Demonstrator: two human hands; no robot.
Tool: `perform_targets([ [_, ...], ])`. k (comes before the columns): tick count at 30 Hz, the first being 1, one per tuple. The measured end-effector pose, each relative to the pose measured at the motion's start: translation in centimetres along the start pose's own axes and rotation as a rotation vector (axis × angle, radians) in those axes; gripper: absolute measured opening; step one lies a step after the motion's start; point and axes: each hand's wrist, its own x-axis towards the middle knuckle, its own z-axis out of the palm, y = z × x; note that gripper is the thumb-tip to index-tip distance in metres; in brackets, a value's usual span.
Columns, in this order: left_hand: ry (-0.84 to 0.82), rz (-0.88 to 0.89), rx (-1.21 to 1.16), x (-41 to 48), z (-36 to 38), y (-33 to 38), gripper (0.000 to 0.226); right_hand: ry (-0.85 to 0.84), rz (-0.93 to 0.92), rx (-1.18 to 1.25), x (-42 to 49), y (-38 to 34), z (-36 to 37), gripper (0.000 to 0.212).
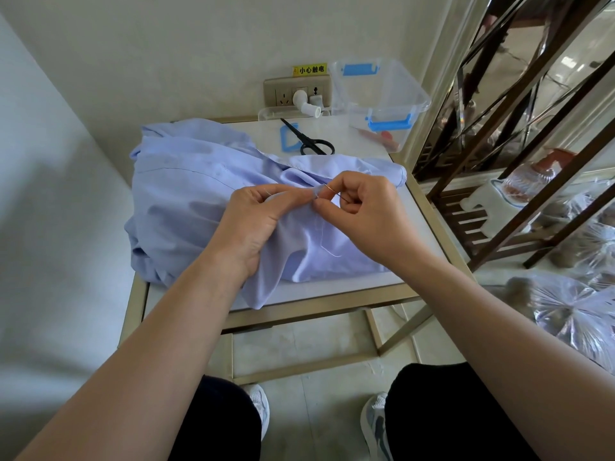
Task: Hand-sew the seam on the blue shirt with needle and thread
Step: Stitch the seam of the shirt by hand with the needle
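Between left hand (256, 217) and right hand (362, 211), I am watching the needle (332, 191) lying crosswise, tip pointing left into the shirt (186, 194) fold that the left hand is pinching. The right hand is pinching the needle's rear. Shirt is lying heaped on the table (336, 289), scissors (312, 143) and box (382, 91) sitting behind, by the wall (166, 61).

I see the shirt (186, 194) as soft, matt woven cloth, creased all over, with a fine pale thread (332, 252) lying on it and a thin needle (329, 188) that glints like polished metal. The table (332, 306) has a smooth, faintly shiny pale top in a brushed gold-toned metal frame, and on it I see a clear glossy plastic box (392, 91) with blue plastic clips and scissors (311, 143) with shiny black handles. To the right I make out a dark varnished wooden shelf (532, 207) and crinkled clear plastic bags (572, 311).
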Motion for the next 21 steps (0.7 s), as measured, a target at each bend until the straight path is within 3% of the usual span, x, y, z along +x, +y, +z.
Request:
perform_targets([
  [2,0.050,-0.007,0.011,0.1,0.0,0.0,0.010,-0.167,-0.018,0.024,-0.2,-0.8,-0.6,0.014],
  [5,0.104,-0.008,0.039,0.3,0.1,0.1,0.018,-0.700,-0.013,0.034,-0.8,-2.0,-2.0,0.009],
  [7,0.120,-0.005,0.067,0.4,0.0,0.0,0.021,-0.924,0.011,-0.017,-1.1,-2.3,-2.4,0.009],
  [16,0.091,0.006,0.076,0.5,0.0,-0.4,0.017,-0.591,0.122,-0.065,-0.4,-1.3,-3.0,0.005],
  [21,0.088,-0.005,0.033,0.5,0.0,-0.3,0.016,-0.236,0.160,-0.042,0.3,-0.3,-2.5,0.015],
])
